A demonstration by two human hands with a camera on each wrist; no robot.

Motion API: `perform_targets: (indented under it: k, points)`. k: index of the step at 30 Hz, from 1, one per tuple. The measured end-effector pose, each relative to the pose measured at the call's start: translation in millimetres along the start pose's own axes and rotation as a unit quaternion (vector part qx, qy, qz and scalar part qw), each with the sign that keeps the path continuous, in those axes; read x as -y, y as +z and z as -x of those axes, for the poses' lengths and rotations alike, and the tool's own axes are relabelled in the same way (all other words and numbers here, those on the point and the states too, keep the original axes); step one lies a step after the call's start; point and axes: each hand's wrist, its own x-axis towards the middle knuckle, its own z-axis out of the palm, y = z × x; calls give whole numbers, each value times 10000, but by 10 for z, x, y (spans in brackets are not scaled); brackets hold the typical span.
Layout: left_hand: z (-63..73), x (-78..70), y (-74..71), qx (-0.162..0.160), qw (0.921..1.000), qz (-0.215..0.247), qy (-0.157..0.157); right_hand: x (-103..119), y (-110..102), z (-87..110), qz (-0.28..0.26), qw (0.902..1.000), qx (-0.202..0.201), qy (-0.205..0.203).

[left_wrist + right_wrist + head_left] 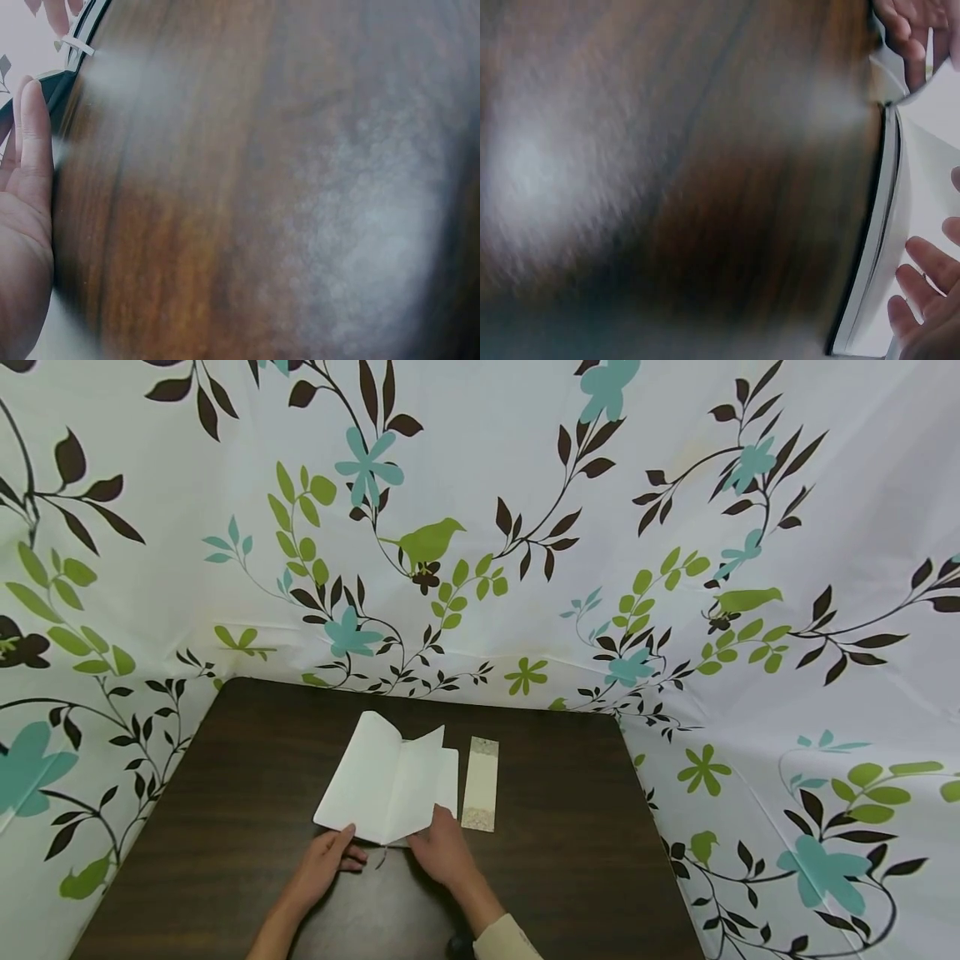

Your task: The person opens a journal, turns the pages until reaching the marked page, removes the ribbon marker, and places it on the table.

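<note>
An open notebook (367, 785) with blank white pages lies tilted on the dark wooden table. Its dark cover edge and a thin ribbon (382, 858) show at the bottom. At its lower left corner, my left hand (322, 864) grips the notebook, thumb on top and fingers underneath. My right hand (442, 852) touches the lower right of the pages, beside a partly raised page (417, 777). In the right wrist view that hand's fingers (930, 262) are spread and loosely bent by the white pages. The left wrist view shows the left palm (22, 225) beside the dark cover.
A narrow cream bookmark-like strip (481, 785) with patterned ends lies right of the notebook. A small black object (459, 946) shows by the right sleeve. Printed leaf-and-bird cloth (465, 635) hangs behind and beside the table (570, 860).
</note>
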Motion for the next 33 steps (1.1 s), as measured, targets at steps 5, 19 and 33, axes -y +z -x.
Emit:
perform_targets:
  k: [5,19,33]
  points:
    - [1,-15,10,89,9999,38,120,90,59,31,244,9984,477,168]
    - [-23,-24,-14,368,9991,137,167,187,137,69,904,9880,1065,-654]
    - [0,-40,-1,247,9996,83,110,195,150,92,1324,9805,1133,-913]
